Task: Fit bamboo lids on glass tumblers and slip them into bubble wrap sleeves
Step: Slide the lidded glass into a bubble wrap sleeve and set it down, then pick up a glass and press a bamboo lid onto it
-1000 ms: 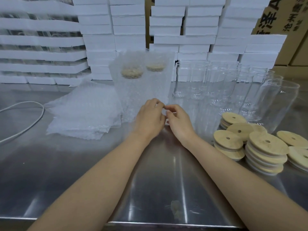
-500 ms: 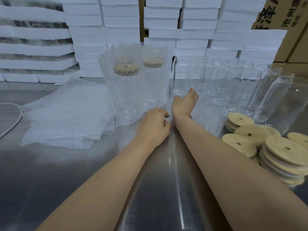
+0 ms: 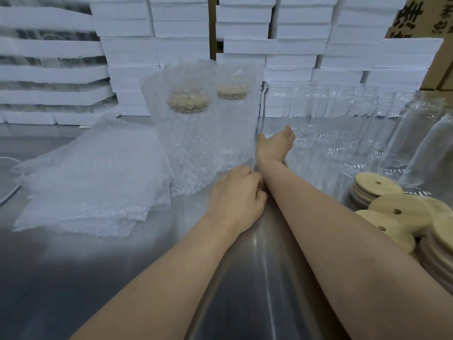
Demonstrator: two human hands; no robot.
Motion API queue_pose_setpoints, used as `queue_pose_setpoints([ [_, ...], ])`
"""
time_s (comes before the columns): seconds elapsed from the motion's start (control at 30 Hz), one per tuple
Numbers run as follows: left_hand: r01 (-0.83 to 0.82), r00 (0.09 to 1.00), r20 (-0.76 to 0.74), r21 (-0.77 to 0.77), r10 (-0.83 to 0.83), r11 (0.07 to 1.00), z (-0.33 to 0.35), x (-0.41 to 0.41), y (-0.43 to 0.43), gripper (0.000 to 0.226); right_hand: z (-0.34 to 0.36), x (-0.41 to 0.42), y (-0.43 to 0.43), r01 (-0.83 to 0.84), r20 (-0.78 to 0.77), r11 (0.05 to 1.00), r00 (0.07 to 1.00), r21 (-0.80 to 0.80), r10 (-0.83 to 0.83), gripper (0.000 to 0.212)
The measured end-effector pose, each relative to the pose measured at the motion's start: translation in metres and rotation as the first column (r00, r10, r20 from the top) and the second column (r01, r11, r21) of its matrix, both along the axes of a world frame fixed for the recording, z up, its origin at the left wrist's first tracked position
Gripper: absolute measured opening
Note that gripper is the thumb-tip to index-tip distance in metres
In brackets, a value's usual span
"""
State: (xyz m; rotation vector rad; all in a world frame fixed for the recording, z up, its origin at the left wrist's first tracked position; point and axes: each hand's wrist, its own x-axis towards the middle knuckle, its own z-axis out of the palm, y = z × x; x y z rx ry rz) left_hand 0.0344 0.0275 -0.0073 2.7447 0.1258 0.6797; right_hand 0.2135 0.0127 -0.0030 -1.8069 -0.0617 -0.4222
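Observation:
Two lidded tumblers stand in bubble wrap sleeves, one on the left [image 3: 188,143] and one on the right [image 3: 232,128], with bamboo lids showing through the wrap. My left hand [image 3: 237,195] is curled at the bottom edge of the right sleeve and pinches the wrap. My right hand [image 3: 274,146] reaches forward just right of that sleeve, thumb and fingers apart, toward the bare glass tumblers [image 3: 343,123]. Loose bamboo lids [image 3: 397,212] lie in stacks under my right forearm's far side.
A pile of flat bubble wrap sleeves [image 3: 85,180] lies at the left on the steel table [image 3: 73,278]. White foam boxes [image 3: 294,45] are stacked along the back, a cardboard carton [image 3: 421,18] at the top right. A white cable [image 3: 7,182] curls at the left edge.
My right hand left the sleeve's base and stretched forward toward the bare tumblers. My left hand stayed at the sleeve's bottom edge. The camera moved closer.

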Motion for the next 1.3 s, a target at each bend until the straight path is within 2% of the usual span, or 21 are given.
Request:
queue_pose_setpoints([
  [0.17,0.011,1.0,0.016,-0.001,-0.011,1.0,-0.002,0.001,0.001,0.022,0.002,0.007,0.002,0.0,-0.027,1.0,1.0,0.015,0.001,0.071],
  [0.3,0.012,1.0,0.026,-0.017,-0.011,1.0,-0.002,0.001,0.001,0.021,0.003,0.006,0.004,-0.015,-0.097,0.998,0.995,-0.062,0.009,0.084],
  [0.4,0.019,0.999,0.031,-0.029,-0.018,0.999,-0.002,0.0,0.001,0.02,0.004,0.007,0.005,-0.042,-0.109,0.988,0.994,-0.146,0.026,0.08],
  [0.6,0.027,0.999,0.038,-0.044,-0.025,0.999,-0.004,0.001,0.002,0.021,0.006,0.015,0.004,-0.071,-0.114,0.988,0.992,-0.137,0.055,0.083],
  [0.8,0.028,0.998,0.056,-0.036,-0.026,0.999,-0.008,0.004,0.005,0.02,0.008,0.015,0.003,-0.098,-0.124,0.973,0.99,-0.209,0.073,0.088],
  [1.03,-0.044,0.997,0.054,-0.073,0.047,0.996,-0.003,0.002,0.012,0.024,0.007,-0.023,-0.018,-0.042,-0.12,0.973,0.993,-0.226,0.015,0.073],
  [1.17,-0.054,0.998,0.018,-0.141,0.057,0.989,0.001,0.0,0.01,0.032,0.005,-0.059,-0.045,-0.056,-0.113,0.98,0.993,-0.19,0.035,0.075],
  [1.3,-0.025,0.997,0.063,-0.245,0.042,0.969,0.003,-0.006,0.012,0.031,0.003,-0.094,-0.072,-0.103,-0.112,0.979,0.99,-0.176,0.084,0.079],
])
